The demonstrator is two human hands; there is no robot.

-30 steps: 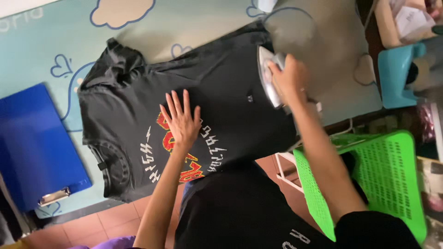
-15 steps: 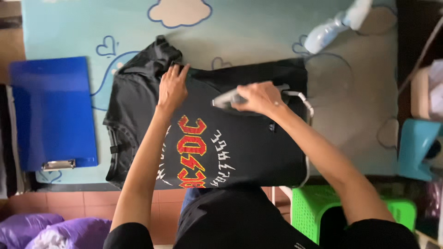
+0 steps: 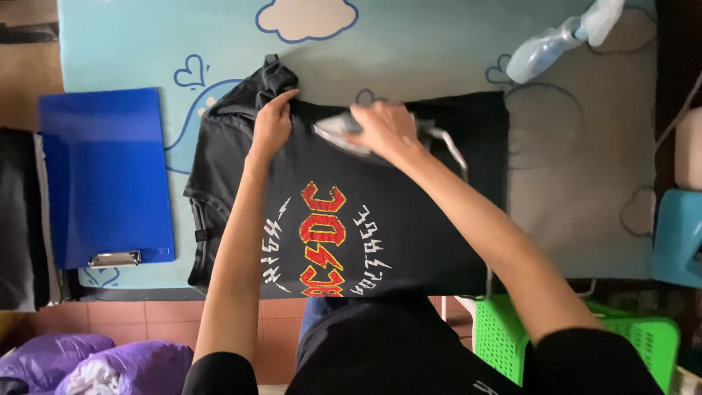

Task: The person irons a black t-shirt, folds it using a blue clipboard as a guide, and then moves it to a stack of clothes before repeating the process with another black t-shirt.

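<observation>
Gripping iron in right hand, left hand flat on shirt

The bench is covered by a pale blue cloth printed with clouds and hearts, greyed toward its right part. A blue clipboard is laid flat on its left end. Below the bench edge, a floor of reddish tiles is seen. Purple bags are heaped at the lower left, and a green plastic basket is placed at the lower right. A turquoise stool is seen at the right edge.
</observation>
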